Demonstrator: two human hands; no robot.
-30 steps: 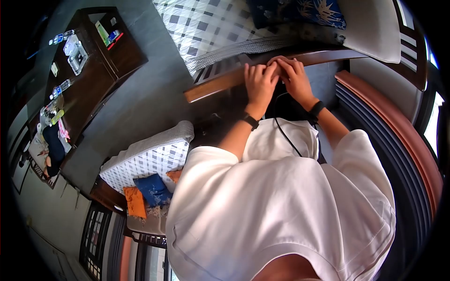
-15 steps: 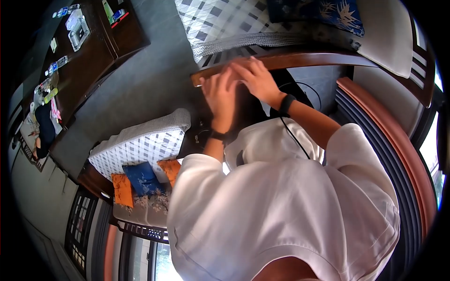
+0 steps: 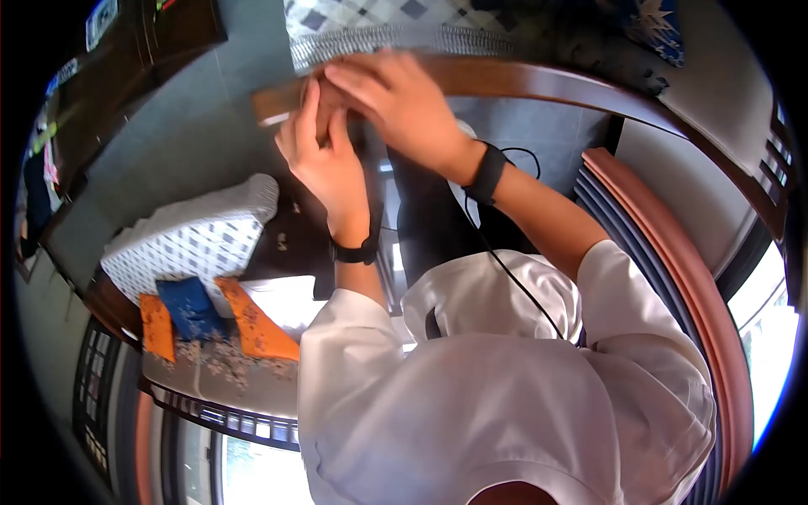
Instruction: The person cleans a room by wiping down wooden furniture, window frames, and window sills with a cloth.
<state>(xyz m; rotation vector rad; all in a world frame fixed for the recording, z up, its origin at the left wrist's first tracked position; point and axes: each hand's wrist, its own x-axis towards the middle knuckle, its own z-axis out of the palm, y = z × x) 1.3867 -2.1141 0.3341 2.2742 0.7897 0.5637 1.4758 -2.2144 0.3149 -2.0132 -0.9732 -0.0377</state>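
My left hand [image 3: 324,160] is raised near the end of a curved wooden armrest [image 3: 471,77], its fingers apart and pointing up. My right hand [image 3: 404,105] reaches across the armrest from the right, fingers stretched toward my left fingertips. Both hands look open, and I see nothing held in either. The fingertips overlap and blur in front of the brown wood, so I cannot tell whether they touch it. A dark band [image 3: 355,251] circles my left wrist, and a black wristband [image 3: 488,172] sits on the right.
Behind the armrest lies a checked quilted cover [image 3: 362,21]. At left stands a sofa with another checked cover [image 3: 185,244], orange cushions [image 3: 257,320] and a blue cushion [image 3: 189,307]. A black cord [image 3: 526,295] runs down over my clothing. Folded curtains [image 3: 665,244] hang at right.
The view has shifted, so the sofa and dark table sit farther left. Both hands have moved up and left in the picture, still close together near the armrest's end.
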